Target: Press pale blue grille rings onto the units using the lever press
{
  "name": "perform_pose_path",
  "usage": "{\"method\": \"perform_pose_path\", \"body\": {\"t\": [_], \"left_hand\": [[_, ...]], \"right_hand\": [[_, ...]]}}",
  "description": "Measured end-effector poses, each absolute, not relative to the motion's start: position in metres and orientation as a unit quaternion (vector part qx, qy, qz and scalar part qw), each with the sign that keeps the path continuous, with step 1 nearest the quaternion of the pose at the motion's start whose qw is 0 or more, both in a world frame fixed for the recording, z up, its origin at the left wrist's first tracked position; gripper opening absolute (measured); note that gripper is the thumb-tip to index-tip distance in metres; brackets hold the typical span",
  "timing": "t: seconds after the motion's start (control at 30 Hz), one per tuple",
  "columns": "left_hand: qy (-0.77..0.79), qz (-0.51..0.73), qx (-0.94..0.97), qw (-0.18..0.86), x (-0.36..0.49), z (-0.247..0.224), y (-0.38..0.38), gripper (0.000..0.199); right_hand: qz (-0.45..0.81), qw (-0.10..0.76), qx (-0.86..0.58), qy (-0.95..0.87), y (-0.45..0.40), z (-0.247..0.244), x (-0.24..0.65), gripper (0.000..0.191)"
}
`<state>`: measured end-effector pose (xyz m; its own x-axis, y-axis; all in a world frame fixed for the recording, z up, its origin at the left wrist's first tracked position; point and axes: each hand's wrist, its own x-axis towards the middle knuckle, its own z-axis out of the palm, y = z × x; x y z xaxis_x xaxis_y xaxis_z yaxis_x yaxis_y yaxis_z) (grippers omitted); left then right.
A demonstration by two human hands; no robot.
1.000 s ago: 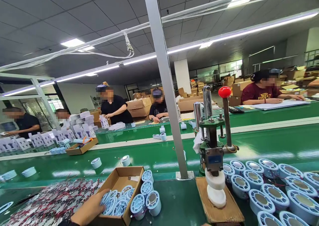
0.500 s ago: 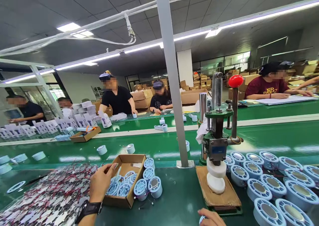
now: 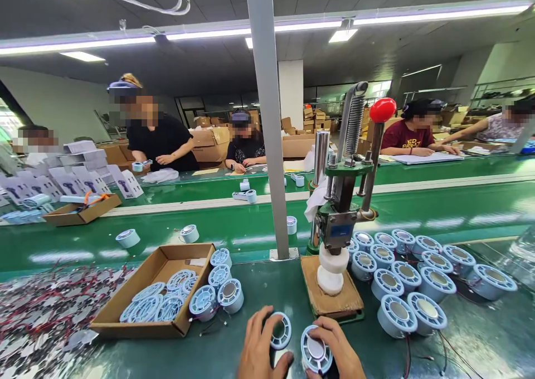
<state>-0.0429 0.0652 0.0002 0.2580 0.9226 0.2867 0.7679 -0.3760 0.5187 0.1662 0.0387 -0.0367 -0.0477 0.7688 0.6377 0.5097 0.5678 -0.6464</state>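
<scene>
At the bottom centre, my left hand [image 3: 259,346] grips a light blue spoked ring [image 3: 287,334] by its left side, tilted just above the green bench. Close beside it, my right hand [image 3: 337,346] has its fingers around a round light blue housing [image 3: 314,350] with a silver disc in the middle. The ring and the housing are apart. Behind my hands stands a hand press [image 3: 340,223] with a red knob [image 3: 383,110] and two white round pads [image 3: 330,280]. To the left, a cardboard box [image 3: 144,330] holds several loose blue rings [image 3: 144,309].
Several finished-looking housings [image 3: 393,312] with wires stand right of the press. More housings [image 3: 229,294] line the box's right side. Flat silver discs with red wires [image 3: 45,317] cover the far left. A grey post [image 3: 267,117] rises beyond. Co-workers [image 3: 161,139] sit across the green conveyor [image 3: 234,228].
My left hand has left the box and come right with a ring. My right hand has moved further into view, now showing the housing it holds. The view has shifted.
</scene>
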Motion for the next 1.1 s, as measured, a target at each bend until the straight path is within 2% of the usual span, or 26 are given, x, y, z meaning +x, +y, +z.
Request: {"method": "perform_pose_path", "body": {"t": [0.07,0.23,0.33,0.43,0.53,0.6,0.7,0.77,0.97,1.1], "left_hand": [[0.556,0.250,0.776,0.164,-0.046,0.004,0.068,0.066],[0.613,0.280,0.708,0.210,-0.034,0.018,0.072,0.057],[0.588,0.321,0.705,0.236,-0.023,0.021,0.070,0.059],[0.523,0.300,0.785,0.144,-0.016,0.015,0.067,0.049],[0.552,0.261,0.789,0.068,-0.010,0.011,0.062,0.040],[0.570,0.252,0.776,0.101,-0.008,0.015,0.058,0.040],[0.560,0.271,0.749,0.227,-0.005,0.032,0.057,0.035],[0.551,0.283,0.736,0.273,-0.004,0.042,0.064,0.030],[0.525,0.286,0.739,0.311,0.005,0.061,0.097,0.025],[0.528,0.307,0.736,0.291,0.001,0.071,0.075,0.025]], "right_hand": [[0.122,0.523,-0.431,-0.725,0.041,-0.037,0.169,0.051],[0.106,0.514,-0.436,-0.731,0.043,-0.041,0.173,0.065],[0.133,0.518,-0.471,-0.702,0.041,-0.041,0.170,0.071],[0.142,0.515,-0.483,-0.694,0.039,-0.035,0.168,0.071],[0.129,0.493,-0.479,-0.714,0.037,-0.025,0.170,0.069],[0.107,0.483,-0.476,-0.727,0.034,-0.020,0.173,0.067],[0.081,0.471,-0.475,-0.739,0.032,-0.018,0.176,0.063],[0.076,0.458,-0.468,-0.752,0.031,-0.021,0.177,0.061],[0.065,0.446,-0.459,-0.766,0.031,-0.023,0.179,0.055],[0.049,0.451,-0.444,-0.773,0.031,-0.024,0.181,0.053]]}}
